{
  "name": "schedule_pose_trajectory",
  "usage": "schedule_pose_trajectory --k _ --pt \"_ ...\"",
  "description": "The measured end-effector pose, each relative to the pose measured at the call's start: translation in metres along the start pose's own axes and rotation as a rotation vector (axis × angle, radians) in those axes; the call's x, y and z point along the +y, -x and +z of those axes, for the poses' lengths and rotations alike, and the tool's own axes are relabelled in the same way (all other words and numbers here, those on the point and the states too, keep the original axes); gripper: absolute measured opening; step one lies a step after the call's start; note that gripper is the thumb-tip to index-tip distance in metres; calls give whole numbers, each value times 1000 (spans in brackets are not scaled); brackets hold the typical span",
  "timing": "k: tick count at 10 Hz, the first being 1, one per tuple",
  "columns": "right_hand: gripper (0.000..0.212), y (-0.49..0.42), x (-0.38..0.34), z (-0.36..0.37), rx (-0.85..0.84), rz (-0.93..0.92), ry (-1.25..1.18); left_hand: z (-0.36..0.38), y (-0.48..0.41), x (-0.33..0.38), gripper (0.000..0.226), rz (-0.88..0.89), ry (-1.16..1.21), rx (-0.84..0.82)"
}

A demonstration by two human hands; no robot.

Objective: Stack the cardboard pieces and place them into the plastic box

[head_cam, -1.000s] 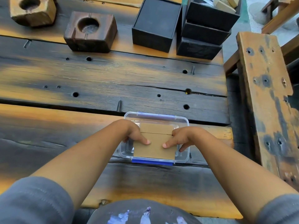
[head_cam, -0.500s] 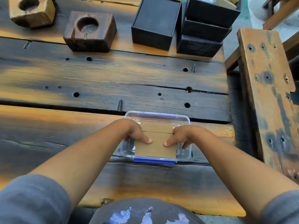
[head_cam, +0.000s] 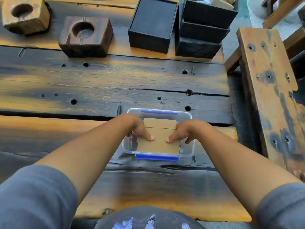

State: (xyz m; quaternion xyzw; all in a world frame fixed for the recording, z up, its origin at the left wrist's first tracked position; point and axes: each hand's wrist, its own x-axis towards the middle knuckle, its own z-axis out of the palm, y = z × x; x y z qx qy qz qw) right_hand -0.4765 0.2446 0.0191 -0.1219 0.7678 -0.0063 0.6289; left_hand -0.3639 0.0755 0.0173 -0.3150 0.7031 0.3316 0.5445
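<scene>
A clear plastic box [head_cam: 188, 153] with blue clips stands on the wooden table near its front edge. A stack of brown cardboard pieces [head_cam: 159, 146] sits inside it, tilted, with a lower piece showing at the far side. My left hand [head_cam: 140, 129] grips the stack's left edge, thumb pressed on top. My right hand [head_cam: 183, 131] grips the right edge, thumb on top as well. Both hands reach down into the box.
At the back of the table stand two wooden blocks with round holes [head_cam: 85, 37] [head_cam: 24, 15], a black box [head_cam: 151, 25] and stacked black boxes [head_cam: 204, 28]. A worn wooden bench [head_cam: 270, 90] runs along the right side.
The hands have pushed the cardboard stack a little lower into the box. The view has shifted slightly.
</scene>
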Motion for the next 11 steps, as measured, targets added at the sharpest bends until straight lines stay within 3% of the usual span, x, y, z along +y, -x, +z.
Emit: schedule_pose_trajectory --k 3,4,5,6,7,8,9,10,11 --pt "92 -2 -6 12 110 51 107 16 -6 4 98 -75 -164 148" --pt "81 -1 -7 21 173 40 147 23 -4 7 97 -110 -144 209" --pt "75 -1 -8 29 274 25 230 29 1 11 89 -118 -121 310" --pt "81 -4 -6 40 378 6 242 39 1 10 87 -112 -19 420" --pt "89 -3 3 53 557 -72 243 55 2 8 98 -96 81 581" --pt "90 10 7 64 743 -134 396 75 14 5 100 -82 59 770" --pt "92 29 6 71 858 -179 358 87 30 3 94 -39 18 916" --pt "78 47 12 69 782 -191 58 85 50 -2 77 13 -26 960" --pt "39 72 16 58 727 -241 -128 73 79 -11 33 124 -111 875"
